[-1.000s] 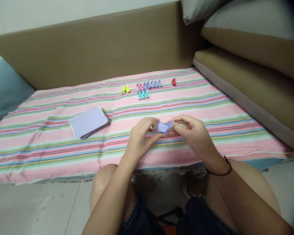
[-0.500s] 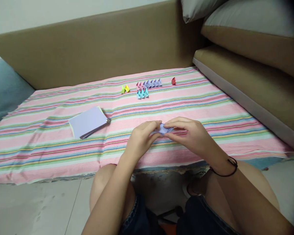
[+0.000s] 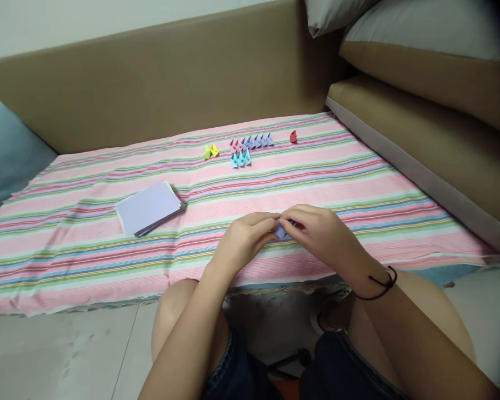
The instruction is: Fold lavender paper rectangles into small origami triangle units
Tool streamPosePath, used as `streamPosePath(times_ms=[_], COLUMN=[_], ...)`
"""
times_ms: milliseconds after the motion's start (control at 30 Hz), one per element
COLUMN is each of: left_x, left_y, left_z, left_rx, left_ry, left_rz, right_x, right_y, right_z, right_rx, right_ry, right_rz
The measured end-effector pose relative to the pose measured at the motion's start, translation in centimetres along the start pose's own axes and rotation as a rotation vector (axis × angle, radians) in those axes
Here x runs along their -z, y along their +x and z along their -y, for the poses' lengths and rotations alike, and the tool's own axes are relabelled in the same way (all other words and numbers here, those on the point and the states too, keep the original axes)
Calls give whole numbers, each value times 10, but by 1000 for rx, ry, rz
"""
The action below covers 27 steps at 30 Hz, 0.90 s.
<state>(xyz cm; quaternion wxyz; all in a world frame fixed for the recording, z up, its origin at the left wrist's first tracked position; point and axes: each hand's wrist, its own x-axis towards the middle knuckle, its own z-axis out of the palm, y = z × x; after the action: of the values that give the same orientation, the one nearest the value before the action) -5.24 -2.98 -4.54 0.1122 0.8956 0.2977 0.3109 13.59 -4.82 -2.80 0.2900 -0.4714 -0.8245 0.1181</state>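
Observation:
Both my hands meet over the striped cloth [image 3: 87, 261] near its front edge. My left hand [image 3: 244, 239] and my right hand [image 3: 319, 233] pinch a small folded lilac paper piece [image 3: 282, 229] between their fingertips; most of it is hidden by the fingers. A black cord sits on my right wrist. To the left lies a stack of lilac paper sheets [image 3: 148, 208]. Farther back stand small folded paper pieces: yellow-green ones [image 3: 211, 151], a cluster of pink, lilac and blue ones [image 3: 250, 149], and a single red one [image 3: 293, 136].
The cloth covers a low brown couch seat with a brown backrest [image 3: 162, 78] behind. Brown and grey cushions [image 3: 425, 83] are piled at the right. My knees are below the seat edge, above a pale tiled floor [image 3: 58, 355].
The lilac paper was spread wider between my hands a second ago; now my fingers have closed together over it, folding it small, and both hands have sunk slightly toward the cloth.

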Motion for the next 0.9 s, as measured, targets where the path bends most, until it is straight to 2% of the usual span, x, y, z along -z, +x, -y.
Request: streamPosePath(times_ms=[133,300,533,767,900], left_x=[-2,-6,-7,5,9], left_y=[0,1,-1,2,4], left_z=[0,-1,-1,-1,-4], left_rx=[16,8,-33,-36,3], left_ry=[-10,43,133,8,-111], left_rz=[-25,-18,-196,-327,-383], right_x=[-4,-6,-4,14,19], right_y=[-1,-1,0,0,-3], right_z=[1,-1,-5,-14,-13], right_rx=[27,42,49,88,21], right_ry=[-119,-71,47,253,337], right_rz=[-11,11,-135,-90,-105])
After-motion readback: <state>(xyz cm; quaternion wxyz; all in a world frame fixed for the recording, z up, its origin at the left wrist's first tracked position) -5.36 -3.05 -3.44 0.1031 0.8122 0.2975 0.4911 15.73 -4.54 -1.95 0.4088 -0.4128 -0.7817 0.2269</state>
